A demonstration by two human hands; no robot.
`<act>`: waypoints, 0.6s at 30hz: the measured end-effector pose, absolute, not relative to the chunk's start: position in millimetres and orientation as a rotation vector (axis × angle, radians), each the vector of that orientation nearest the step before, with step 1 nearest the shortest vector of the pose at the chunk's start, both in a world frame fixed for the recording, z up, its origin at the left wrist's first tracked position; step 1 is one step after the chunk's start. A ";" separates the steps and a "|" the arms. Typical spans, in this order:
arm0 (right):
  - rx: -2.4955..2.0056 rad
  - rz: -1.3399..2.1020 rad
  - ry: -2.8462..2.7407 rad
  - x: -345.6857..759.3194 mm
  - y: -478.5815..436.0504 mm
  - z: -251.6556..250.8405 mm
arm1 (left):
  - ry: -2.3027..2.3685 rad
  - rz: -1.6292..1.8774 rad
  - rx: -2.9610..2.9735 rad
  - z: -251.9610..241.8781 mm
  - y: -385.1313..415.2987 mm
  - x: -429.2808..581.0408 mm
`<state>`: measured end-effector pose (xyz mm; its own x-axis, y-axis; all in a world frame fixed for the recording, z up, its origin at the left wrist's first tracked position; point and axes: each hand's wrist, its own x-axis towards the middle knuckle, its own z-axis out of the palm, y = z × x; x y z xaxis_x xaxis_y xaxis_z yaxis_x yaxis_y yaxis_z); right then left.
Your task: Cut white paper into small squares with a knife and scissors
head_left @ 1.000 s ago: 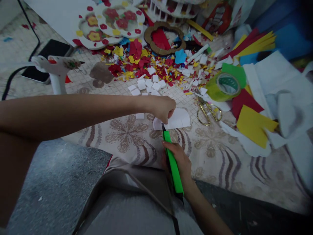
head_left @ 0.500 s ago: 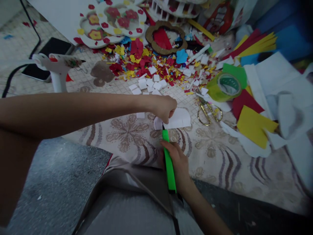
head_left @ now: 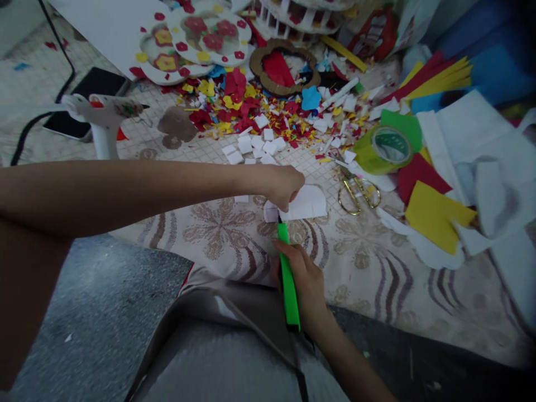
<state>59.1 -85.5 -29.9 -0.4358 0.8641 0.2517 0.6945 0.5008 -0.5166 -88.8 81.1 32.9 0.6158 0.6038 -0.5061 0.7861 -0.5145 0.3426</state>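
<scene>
My right hand (head_left: 305,273) is wrapped round a bright green utility knife (head_left: 288,287), its dark tip resting on a white piece of foam or card (head_left: 307,202) at the table's near edge. My left hand (head_left: 287,187) reaches across from the left, fingers curled in, and presses that white piece down just beyond the blade. A narrow end of the piece with a line across it lies left of the tip. Its middle is partly hidden under the left hand. Small white squares (head_left: 257,143) are scattered beyond my left wrist.
Gold-handled scissors (head_left: 355,195) and a tape roll (head_left: 383,149) lie to the right, by coloured sheets (head_left: 435,215). A glue gun (head_left: 100,117) stands at left near a dark phone (head_left: 98,81). Coloured scraps (head_left: 268,120), a brown flower-shaped frame (head_left: 255,64) and decorated white pieces (head_left: 209,53) fill the back.
The view has shifted very slightly. Both hands, the knife and the white piece look almost the same, with the knife tip hardly moved.
</scene>
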 end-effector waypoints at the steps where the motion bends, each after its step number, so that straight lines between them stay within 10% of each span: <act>1: -1.281 0.458 -2.259 59.2 -86.5 -30.0 | 1.091 -0.449 2.294 34.2 80.3 -88.5; 18: -1.366 0.485 -2.030 84.5 -126.2 -45.0 | 1.078 -0.418 2.300 30.5 79.6 -89.9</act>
